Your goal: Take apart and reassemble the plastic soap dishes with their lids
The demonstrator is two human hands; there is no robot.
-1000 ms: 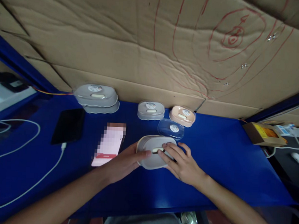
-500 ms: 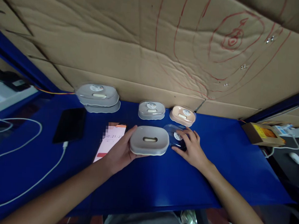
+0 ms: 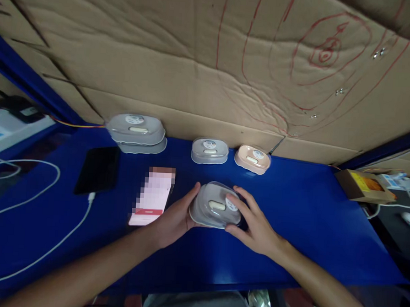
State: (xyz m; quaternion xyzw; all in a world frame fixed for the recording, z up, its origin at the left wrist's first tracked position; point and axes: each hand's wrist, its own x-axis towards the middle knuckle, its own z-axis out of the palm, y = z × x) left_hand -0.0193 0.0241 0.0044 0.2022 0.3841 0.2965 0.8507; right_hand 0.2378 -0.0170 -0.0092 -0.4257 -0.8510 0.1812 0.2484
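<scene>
My left hand (image 3: 176, 220) grips a grey oval box (image 3: 195, 211) from its left side, thumb on the near rim and fingers underneath. The box has a small pale bar in a slot in its top. My right hand (image 3: 258, 227) has its fingers closed round the right end of a clear plastic cover (image 3: 220, 191) with a round white sticker. That cover lies over the box, turned a little askew to it; whether it is seated cannot be made out. Behind them stand a grey covered box (image 3: 209, 157) and a peach covered box (image 3: 247, 164).
Two grey boxes (image 3: 140, 138) are stacked at the back left, against a cardboard wall (image 3: 162, 55). A phone (image 3: 153, 194) and a black tablet (image 3: 97, 171) with a white cable (image 3: 79, 231) lie on the blue table (image 3: 307, 223). A brown carton (image 3: 359, 189) is at the right.
My right hand has brought the clear cover leftward from beside the grey box to over it. My left hand has moved the box slightly right and toward me.
</scene>
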